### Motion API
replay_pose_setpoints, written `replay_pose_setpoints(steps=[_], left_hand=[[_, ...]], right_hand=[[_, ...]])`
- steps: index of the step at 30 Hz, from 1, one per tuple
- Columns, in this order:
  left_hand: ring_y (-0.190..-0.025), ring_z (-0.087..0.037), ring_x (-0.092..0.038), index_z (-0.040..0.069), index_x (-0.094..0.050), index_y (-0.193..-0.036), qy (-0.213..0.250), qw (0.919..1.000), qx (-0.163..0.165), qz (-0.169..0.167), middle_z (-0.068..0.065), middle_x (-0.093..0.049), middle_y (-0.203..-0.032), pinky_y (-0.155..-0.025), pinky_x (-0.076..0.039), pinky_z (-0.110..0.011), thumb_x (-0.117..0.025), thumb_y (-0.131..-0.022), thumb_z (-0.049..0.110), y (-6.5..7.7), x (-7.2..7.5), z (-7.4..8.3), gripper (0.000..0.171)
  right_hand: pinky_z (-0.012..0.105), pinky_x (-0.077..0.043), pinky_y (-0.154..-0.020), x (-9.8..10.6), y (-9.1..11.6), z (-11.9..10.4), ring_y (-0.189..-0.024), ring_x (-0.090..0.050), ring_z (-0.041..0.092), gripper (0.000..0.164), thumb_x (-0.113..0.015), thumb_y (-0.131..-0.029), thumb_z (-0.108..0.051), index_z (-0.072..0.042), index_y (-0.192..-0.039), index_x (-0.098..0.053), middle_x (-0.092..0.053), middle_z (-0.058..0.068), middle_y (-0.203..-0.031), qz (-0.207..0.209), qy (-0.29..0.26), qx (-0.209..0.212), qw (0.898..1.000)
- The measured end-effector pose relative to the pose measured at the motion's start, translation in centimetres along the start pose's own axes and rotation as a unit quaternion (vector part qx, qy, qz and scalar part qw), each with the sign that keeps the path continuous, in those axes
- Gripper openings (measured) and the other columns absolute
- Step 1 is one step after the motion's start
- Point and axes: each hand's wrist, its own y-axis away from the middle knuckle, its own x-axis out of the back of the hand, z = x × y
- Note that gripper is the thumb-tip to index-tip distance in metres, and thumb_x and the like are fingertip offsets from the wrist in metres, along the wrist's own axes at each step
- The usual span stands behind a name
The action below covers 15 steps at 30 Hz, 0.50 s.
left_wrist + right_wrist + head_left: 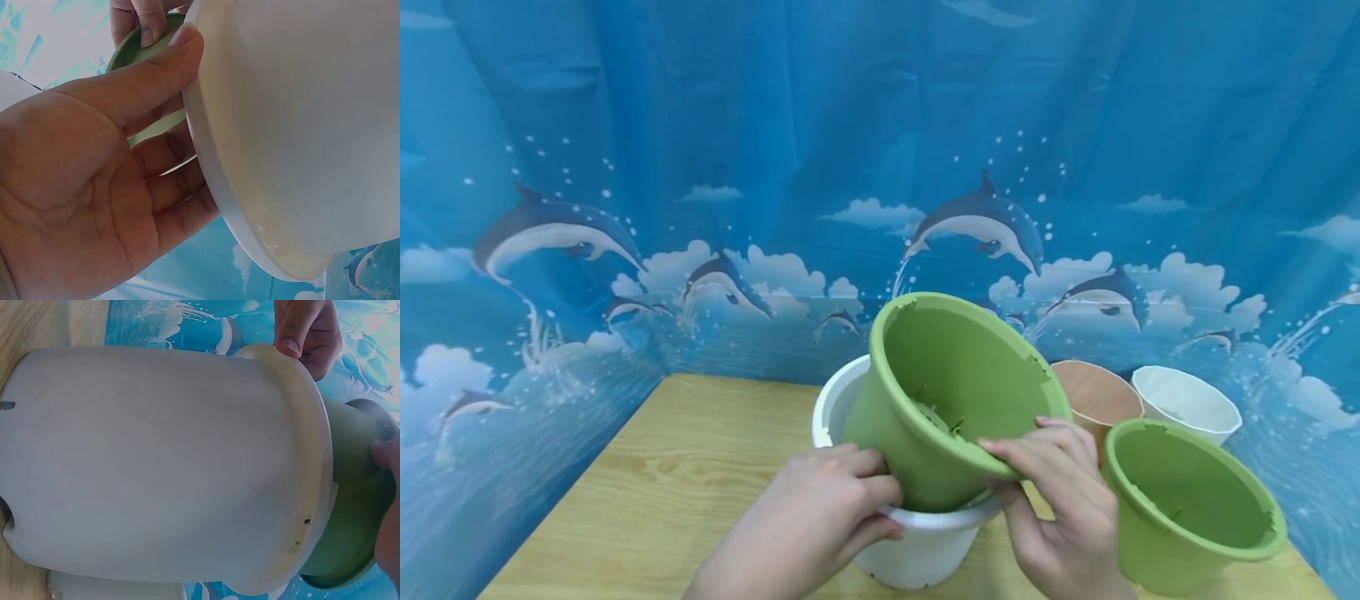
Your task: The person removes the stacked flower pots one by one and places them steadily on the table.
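Note:
A green plastic flowerpot [898,433] stands tilted with its lower part inside a white flowerpot [917,554]. My left hand [831,500] grips the white pot's rim, thumb on the outside and fingers over the edge, as the left wrist view also shows. At the near side, the green pot's rim is held by my right hand [1063,500], thumb below and fingers on top. The green pot's mouth leans up and to the right. In the right wrist view, the white pot's side [162,462] fills much of the picture, with the green pot [350,494] sticking out of it.
To the right stands a second green flowerpot [1195,492]. Behind it are a brown pot [1097,392] and another white pot [1187,400]. All stand on a wooden table [647,492], against a blue dolphin-print curtain [790,167].

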Motion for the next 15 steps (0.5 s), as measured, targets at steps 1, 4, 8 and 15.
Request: replay_pose_setpoints(steps=[1,4,8,15], left_hand=[[-0.081,0.000,-0.054,0.029,-0.071,-0.093,0.001,1.0000,-0.001,0.002,0.016,-0.060,-0.089,-0.071,-0.051,-0.024,-0.070,-0.090,0.039,0.01,-0.01,0.01,0.011],[-0.081,0.000,-0.055,0.029,-0.072,-0.093,0.000,1.0000,-0.003,0.007,0.016,-0.060,-0.088,-0.071,-0.052,-0.023,-0.071,-0.090,0.039,0.07,-0.02,0.04,0.011],[-0.081,0.000,-0.055,0.029,-0.072,-0.094,0.002,1.0000,-0.004,0.008,0.016,-0.060,-0.088,-0.070,-0.052,-0.023,-0.071,-0.089,0.039,0.11,-0.03,0.07,0.011],[-0.081,0.000,-0.054,0.029,-0.071,-0.093,0.004,0.9999,-0.005,0.012,0.016,-0.060,-0.088,-0.069,-0.051,-0.022,-0.072,-0.089,0.037,0.08,-0.01,0.05,0.009]], right_hand=[[0.032,-0.038,-0.104,0.03,-0.05,-0.02,-0.076,-0.054,0.020,0.027,-0.066,-0.095,-0.018,0.008,-0.088,-0.072,-0.069,0.013,-0.077,0.002,0.000,0.001,1.000],[0.032,-0.039,-0.104,0.10,-0.24,-0.07,-0.076,-0.054,0.021,0.027,-0.067,-0.095,-0.017,0.008,-0.088,-0.072,-0.068,0.015,-0.077,0.013,0.000,0.007,1.000],[0.032,-0.041,-0.102,0.24,-0.56,-0.09,-0.075,-0.054,0.021,0.027,-0.069,-0.093,-0.016,0.010,-0.086,-0.071,-0.068,0.017,-0.076,0.036,-0.005,0.017,0.999],[0.032,-0.042,-0.099,0.54,-0.95,0.02,-0.077,-0.054,0.022,0.027,-0.071,-0.091,-0.014,0.013,-0.085,-0.070,-0.068,0.018,-0.076,0.071,-0.018,0.021,0.997]])
